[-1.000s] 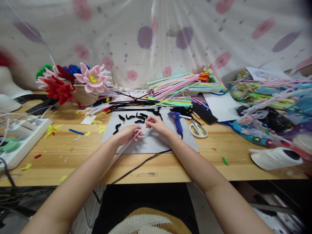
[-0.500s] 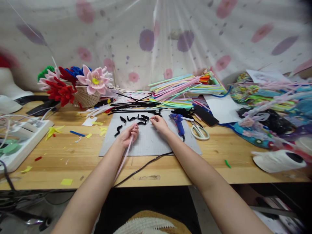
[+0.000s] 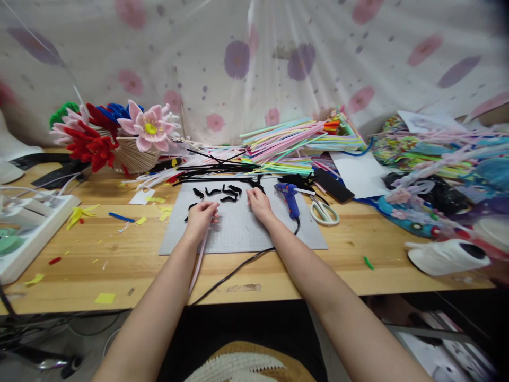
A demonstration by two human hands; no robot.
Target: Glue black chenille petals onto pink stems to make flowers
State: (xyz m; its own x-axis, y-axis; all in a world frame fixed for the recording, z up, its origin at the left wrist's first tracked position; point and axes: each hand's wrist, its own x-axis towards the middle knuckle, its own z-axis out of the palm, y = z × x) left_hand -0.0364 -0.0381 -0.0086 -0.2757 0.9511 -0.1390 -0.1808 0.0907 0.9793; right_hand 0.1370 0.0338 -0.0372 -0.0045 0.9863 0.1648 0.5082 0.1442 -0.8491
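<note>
My left hand (image 3: 202,218) is closed over the left part of a grey mat (image 3: 238,236), knuckles up. From its fingers a pale pink pipe cleaner (image 3: 200,261) trails down past the wrist toward the table edge. My right hand (image 3: 259,205) is half curled over the mat, thumb and fingertips pinched together; anything between them is too small to make out. Several short bent black fuzzy pieces (image 3: 229,199) lie between and beyond the hands, one partly hidden behind my left hand. To the right of my right hand rests a blue glue gun (image 3: 292,201).
White-handled scissors (image 3: 324,213) and a black phone (image 3: 333,185) lie right of the mat. Behind are long black pipe cleaners (image 3: 214,173) and a coloured bundle (image 3: 290,140). A black cable (image 3: 234,273) crosses the front. Fuzzy flowers (image 3: 149,128) and a power strip (image 3: 40,233) stand left.
My left hand has turned knuckles up and shifted a little left, still with the pink pipe cleaner. My right hand has tilted slightly, fingers curling more. The view has shifted slightly.
</note>
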